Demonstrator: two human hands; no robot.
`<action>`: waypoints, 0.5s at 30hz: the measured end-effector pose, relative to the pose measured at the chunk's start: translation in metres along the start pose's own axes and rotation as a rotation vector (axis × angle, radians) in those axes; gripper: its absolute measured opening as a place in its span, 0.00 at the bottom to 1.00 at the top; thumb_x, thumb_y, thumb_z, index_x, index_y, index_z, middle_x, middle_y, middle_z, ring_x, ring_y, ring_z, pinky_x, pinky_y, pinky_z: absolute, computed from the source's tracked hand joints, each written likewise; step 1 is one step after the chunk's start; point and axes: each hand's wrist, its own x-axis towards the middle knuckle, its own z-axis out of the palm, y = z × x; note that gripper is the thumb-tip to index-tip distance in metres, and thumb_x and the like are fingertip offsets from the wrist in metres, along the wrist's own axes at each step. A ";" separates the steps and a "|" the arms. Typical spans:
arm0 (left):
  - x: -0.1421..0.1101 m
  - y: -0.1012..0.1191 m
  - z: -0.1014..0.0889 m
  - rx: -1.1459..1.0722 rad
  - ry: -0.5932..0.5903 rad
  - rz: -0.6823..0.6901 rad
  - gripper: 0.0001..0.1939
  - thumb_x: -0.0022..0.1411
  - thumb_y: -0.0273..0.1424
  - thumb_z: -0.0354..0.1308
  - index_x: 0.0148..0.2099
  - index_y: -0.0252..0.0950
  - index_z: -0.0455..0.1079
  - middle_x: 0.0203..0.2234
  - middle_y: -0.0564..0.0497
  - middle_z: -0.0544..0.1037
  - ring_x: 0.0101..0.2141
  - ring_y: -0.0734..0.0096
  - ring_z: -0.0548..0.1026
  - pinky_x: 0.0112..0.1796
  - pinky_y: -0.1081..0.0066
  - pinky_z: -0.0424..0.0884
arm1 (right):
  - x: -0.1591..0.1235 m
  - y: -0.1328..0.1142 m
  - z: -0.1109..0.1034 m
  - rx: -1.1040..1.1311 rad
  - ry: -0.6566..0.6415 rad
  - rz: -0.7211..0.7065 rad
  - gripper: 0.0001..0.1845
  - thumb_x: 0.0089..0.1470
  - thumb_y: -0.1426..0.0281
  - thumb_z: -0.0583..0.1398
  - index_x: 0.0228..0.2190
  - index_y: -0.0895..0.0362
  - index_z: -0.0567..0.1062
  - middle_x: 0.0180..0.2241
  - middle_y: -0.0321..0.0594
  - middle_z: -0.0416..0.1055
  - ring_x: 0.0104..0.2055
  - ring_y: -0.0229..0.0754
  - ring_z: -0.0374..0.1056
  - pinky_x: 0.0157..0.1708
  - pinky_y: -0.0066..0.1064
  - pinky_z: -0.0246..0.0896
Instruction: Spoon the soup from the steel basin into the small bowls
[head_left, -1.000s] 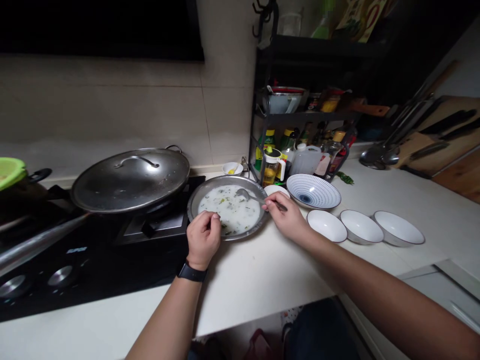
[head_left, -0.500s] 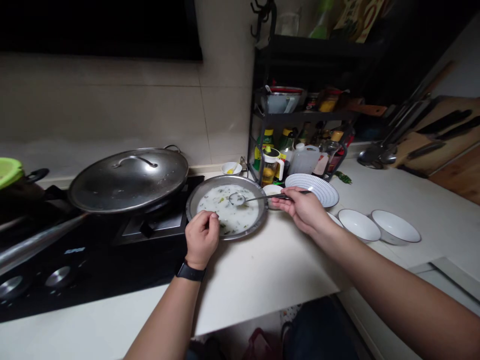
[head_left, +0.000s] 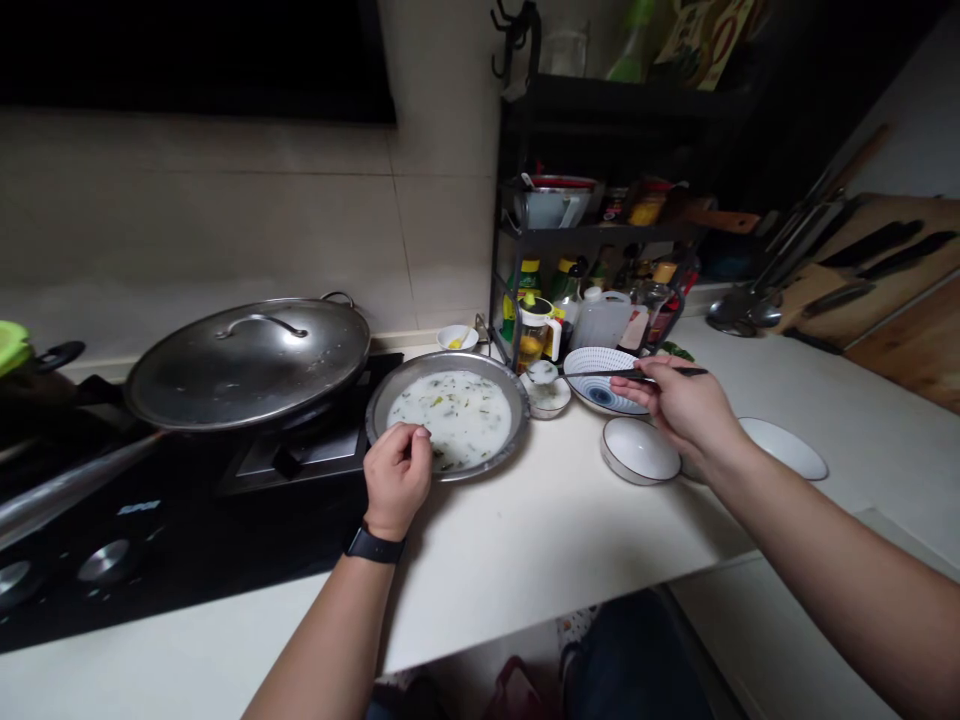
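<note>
My right hand (head_left: 679, 400) is closed around the dark handle of a ladle (head_left: 541, 373). Whitish liquid shows in the ladle's head, which is over a small bowl (head_left: 553, 408) just right of the basin. At the near left rim of a wide metal basin (head_left: 519, 425), my left hand (head_left: 397, 477) is closed; its fingertips are hidden, and it appears to grip the rim. White soup (head_left: 461, 415) with green bits fills much of the basin. A white bowl (head_left: 640, 450) stands below my right hand, and a blue-patterned bowl (head_left: 592, 362) lies behind the ladle handle.
On the left, a lidded wok (head_left: 251, 365) sits on the black stove (head_left: 187, 550). Bottles and jars fill a dark rack (head_left: 517, 235) at the back. Another white bowl (head_left: 784, 447) is partly behind my right forearm. Knives (head_left: 892, 250) stand at far right.
My right hand has moved right with the ladle, taking its head from the basin's soup to over the small bowl. My left hand stays at the basin's rim. The view has shifted slightly.
</note>
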 end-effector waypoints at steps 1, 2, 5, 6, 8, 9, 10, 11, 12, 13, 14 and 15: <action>0.000 0.000 0.000 -0.001 -0.001 0.001 0.14 0.69 0.30 0.53 0.30 0.37 0.71 0.24 0.51 0.75 0.28 0.71 0.73 0.32 0.71 0.66 | 0.003 0.004 -0.002 -0.015 0.006 -0.002 0.07 0.54 0.79 0.62 0.28 0.56 0.71 0.24 0.37 0.74 0.27 0.42 0.79 0.32 0.33 0.81; 0.000 0.000 0.000 -0.002 -0.003 0.004 0.14 0.69 0.29 0.53 0.30 0.37 0.71 0.24 0.51 0.75 0.28 0.71 0.73 0.32 0.71 0.66 | 0.005 0.010 -0.004 -0.034 0.010 0.000 0.08 0.54 0.78 0.62 0.28 0.56 0.71 0.24 0.37 0.74 0.27 0.43 0.79 0.33 0.35 0.81; 0.000 0.000 0.000 -0.003 -0.005 0.010 0.14 0.69 0.29 0.53 0.30 0.37 0.70 0.24 0.52 0.74 0.28 0.71 0.72 0.32 0.71 0.65 | 0.009 0.028 -0.011 -0.167 -0.008 -0.016 0.07 0.56 0.74 0.62 0.28 0.54 0.71 0.24 0.38 0.75 0.27 0.45 0.79 0.35 0.41 0.81; 0.000 0.000 0.000 -0.004 -0.005 0.011 0.14 0.70 0.29 0.53 0.30 0.36 0.70 0.24 0.52 0.74 0.27 0.72 0.72 0.32 0.71 0.65 | 0.008 0.034 -0.015 -0.247 -0.039 -0.058 0.06 0.57 0.72 0.62 0.28 0.53 0.71 0.24 0.39 0.75 0.28 0.47 0.79 0.36 0.43 0.80; 0.000 0.000 0.001 -0.007 -0.001 0.011 0.14 0.70 0.29 0.53 0.30 0.36 0.70 0.24 0.52 0.74 0.27 0.72 0.72 0.32 0.71 0.65 | 0.004 0.043 -0.023 -0.458 -0.150 -0.268 0.06 0.60 0.67 0.61 0.30 0.53 0.73 0.28 0.41 0.77 0.32 0.49 0.79 0.39 0.46 0.79; 0.000 0.000 0.001 -0.008 0.000 0.011 0.14 0.70 0.29 0.54 0.29 0.36 0.70 0.24 0.52 0.74 0.27 0.72 0.72 0.32 0.71 0.65 | 0.001 0.046 -0.028 -0.579 -0.237 -0.432 0.06 0.61 0.66 0.60 0.32 0.53 0.74 0.30 0.43 0.78 0.34 0.50 0.79 0.40 0.47 0.78; 0.000 0.000 0.001 -0.008 0.001 0.011 0.14 0.70 0.29 0.54 0.29 0.37 0.70 0.24 0.52 0.74 0.27 0.72 0.72 0.32 0.71 0.65 | -0.003 0.047 -0.033 -0.699 -0.343 -0.614 0.06 0.62 0.66 0.60 0.33 0.53 0.75 0.33 0.44 0.78 0.37 0.50 0.79 0.42 0.46 0.77; 0.000 0.000 0.001 -0.010 0.000 0.011 0.14 0.70 0.29 0.53 0.29 0.37 0.70 0.24 0.52 0.74 0.27 0.72 0.72 0.32 0.71 0.65 | -0.007 0.048 -0.037 -0.811 -0.453 -0.793 0.06 0.63 0.67 0.59 0.35 0.53 0.75 0.36 0.46 0.77 0.40 0.50 0.78 0.43 0.46 0.76; 0.000 0.000 0.001 -0.011 0.000 0.011 0.14 0.70 0.29 0.53 0.29 0.37 0.70 0.24 0.52 0.74 0.27 0.72 0.72 0.32 0.71 0.65 | -0.010 0.048 -0.041 -0.908 -0.555 -0.954 0.06 0.63 0.68 0.59 0.37 0.54 0.76 0.38 0.47 0.77 0.41 0.50 0.77 0.42 0.44 0.75; 0.000 0.000 0.001 -0.012 0.000 0.011 0.14 0.70 0.29 0.53 0.30 0.37 0.70 0.24 0.52 0.74 0.27 0.72 0.72 0.32 0.71 0.65 | -0.014 0.047 -0.044 -0.985 -0.639 -1.082 0.06 0.63 0.70 0.58 0.39 0.54 0.76 0.40 0.48 0.76 0.42 0.49 0.76 0.42 0.42 0.75; 0.000 0.001 0.000 -0.012 -0.001 0.010 0.14 0.70 0.29 0.53 0.30 0.37 0.70 0.24 0.52 0.74 0.27 0.72 0.72 0.32 0.71 0.65 | -0.017 0.046 -0.045 -1.037 -0.689 -1.178 0.07 0.63 0.72 0.58 0.41 0.55 0.77 0.41 0.49 0.76 0.42 0.48 0.76 0.41 0.40 0.75; 0.000 0.001 0.000 -0.013 -0.001 0.009 0.14 0.70 0.29 0.53 0.30 0.37 0.70 0.24 0.52 0.74 0.27 0.72 0.72 0.32 0.71 0.65 | -0.021 0.044 -0.045 -1.062 -0.701 -1.246 0.08 0.63 0.73 0.58 0.42 0.55 0.76 0.42 0.49 0.76 0.41 0.48 0.75 0.40 0.39 0.74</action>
